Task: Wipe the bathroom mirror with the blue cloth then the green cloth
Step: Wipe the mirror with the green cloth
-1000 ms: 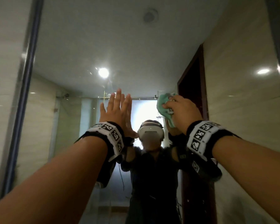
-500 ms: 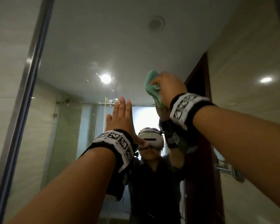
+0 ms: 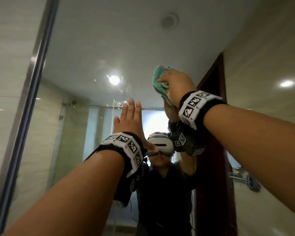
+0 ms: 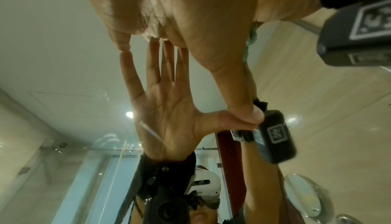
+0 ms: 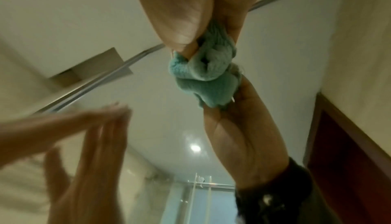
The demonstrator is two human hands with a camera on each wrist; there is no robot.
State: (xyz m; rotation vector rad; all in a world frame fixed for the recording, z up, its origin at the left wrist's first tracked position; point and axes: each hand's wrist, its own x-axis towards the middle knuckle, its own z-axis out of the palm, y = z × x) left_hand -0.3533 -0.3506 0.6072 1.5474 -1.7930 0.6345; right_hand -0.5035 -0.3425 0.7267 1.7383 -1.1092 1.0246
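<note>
The bathroom mirror (image 3: 95,48) fills the head view and reflects the ceiling, the person and both arms. My right hand (image 3: 175,86) grips a bunched green cloth (image 3: 159,80) and presses it against the glass, up and right of centre. The right wrist view shows the green cloth (image 5: 207,70) squeezed between fingers and thumb, meeting its own reflection. My left hand (image 3: 129,120) lies flat on the mirror with straight fingers, lower and to the left. In the left wrist view the left hand (image 4: 160,18) touches its reflection fingertip to fingertip. No blue cloth is in view.
The mirror's metal frame edge (image 3: 32,82) runs down the left side, with tiled wall (image 3: 7,48) beyond it. Reflected in the glass are a ceiling lamp (image 3: 114,79), a dark red door (image 3: 213,150) and a glass shower screen. A faint smear shows near the lamp's reflection.
My right hand has carried the green cloth upward across the glass, first left then slightly right. The left hand stays flat on the mirror. The head view has tilted up.
</note>
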